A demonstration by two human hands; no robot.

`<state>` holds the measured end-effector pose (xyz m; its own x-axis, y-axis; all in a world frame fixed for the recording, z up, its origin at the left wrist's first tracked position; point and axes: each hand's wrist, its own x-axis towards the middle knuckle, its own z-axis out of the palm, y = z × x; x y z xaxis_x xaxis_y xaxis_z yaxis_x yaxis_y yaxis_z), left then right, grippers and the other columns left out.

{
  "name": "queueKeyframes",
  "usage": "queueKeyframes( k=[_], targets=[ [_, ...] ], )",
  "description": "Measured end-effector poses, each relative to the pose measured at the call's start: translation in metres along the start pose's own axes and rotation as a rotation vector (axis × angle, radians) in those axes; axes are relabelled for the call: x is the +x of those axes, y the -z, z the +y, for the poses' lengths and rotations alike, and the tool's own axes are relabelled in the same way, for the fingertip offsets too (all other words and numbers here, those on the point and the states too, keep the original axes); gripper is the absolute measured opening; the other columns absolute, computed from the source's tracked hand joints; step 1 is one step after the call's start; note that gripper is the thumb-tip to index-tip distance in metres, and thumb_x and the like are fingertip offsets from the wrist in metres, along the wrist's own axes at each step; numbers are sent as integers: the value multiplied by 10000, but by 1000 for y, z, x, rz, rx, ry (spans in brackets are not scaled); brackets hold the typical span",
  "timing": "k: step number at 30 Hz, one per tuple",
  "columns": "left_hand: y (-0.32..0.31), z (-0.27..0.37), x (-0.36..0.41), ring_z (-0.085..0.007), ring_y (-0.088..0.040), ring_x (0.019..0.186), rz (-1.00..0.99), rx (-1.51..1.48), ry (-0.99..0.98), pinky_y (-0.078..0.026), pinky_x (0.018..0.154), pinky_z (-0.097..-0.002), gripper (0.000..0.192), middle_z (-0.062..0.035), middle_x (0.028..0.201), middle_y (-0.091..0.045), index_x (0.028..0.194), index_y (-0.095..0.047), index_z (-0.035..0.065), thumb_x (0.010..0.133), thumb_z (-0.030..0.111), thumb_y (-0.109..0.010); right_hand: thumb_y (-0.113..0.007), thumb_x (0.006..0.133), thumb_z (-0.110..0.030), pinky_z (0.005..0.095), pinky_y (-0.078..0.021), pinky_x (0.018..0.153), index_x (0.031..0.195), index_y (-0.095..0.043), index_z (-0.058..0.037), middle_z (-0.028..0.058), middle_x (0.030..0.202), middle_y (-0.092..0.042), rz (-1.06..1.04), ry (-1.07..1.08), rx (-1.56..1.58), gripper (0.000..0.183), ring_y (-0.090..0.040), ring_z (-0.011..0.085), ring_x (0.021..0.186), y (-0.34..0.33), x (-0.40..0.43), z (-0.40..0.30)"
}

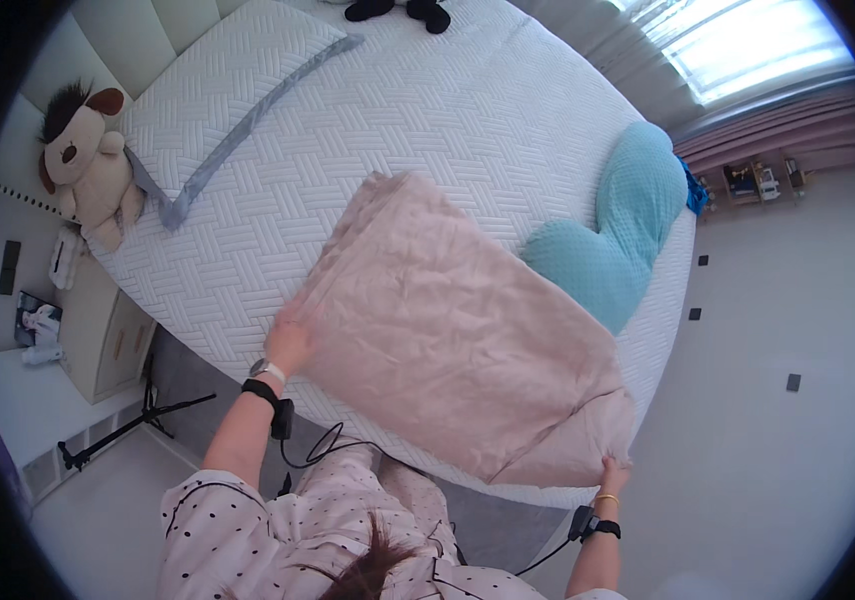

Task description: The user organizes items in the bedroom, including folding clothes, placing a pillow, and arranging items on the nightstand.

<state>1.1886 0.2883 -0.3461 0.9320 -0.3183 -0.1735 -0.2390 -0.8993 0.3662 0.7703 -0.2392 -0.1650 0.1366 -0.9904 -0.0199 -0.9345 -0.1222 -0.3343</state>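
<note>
A pink cloth, folded in layers and slightly wrinkled, lies across the near part of a bed with a white quilted cover (397, 112). My left hand (292, 341) is at the left edge of the pink cloth (442, 315); it is a little blurred, and whether its fingers grip the fabric cannot be made out. At the near right corner, my right hand (615, 474) pinches the cloth, where a flap is turned over. A teal heart-shaped cushion (641, 225) touches the far right side of the cloth.
A pillow with a grey border (217, 97) and a plush toy (90, 165) are by the headboard. Black plush feet (397, 11) show at the far edge. Left of the bed stand a cabinet (116, 341) and a black tripod (146, 412). A black cable (337, 442) hangs before me.
</note>
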Motion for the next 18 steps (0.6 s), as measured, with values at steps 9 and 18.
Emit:
queueKeyframes(
  k=[9, 18],
  targets=[
    [-20, 49, 32, -257, -347, 1291, -770, -466, -49, -282, 1057, -388, 574, -116, 1404, -368, 1317, -425, 100, 842, 414, -495, -661, 734, -107, 327, -473, 722, 960, -622, -1, 112, 875, -630, -244, 867, 345, 253, -592, 241, 807, 0, -109, -285],
    [43, 15, 10, -230, -430, 1203, -679, -1857, 589, -404, 957, -369, 743, -99, 1352, -416, 1389, -291, 47, 862, 522, -513, -571, 808, -234, 419, -475, 682, 1123, -533, -47, 163, 875, -617, -1211, 1577, -33, 368, -593, 327, 790, -101, -289, -312]
  ],
)
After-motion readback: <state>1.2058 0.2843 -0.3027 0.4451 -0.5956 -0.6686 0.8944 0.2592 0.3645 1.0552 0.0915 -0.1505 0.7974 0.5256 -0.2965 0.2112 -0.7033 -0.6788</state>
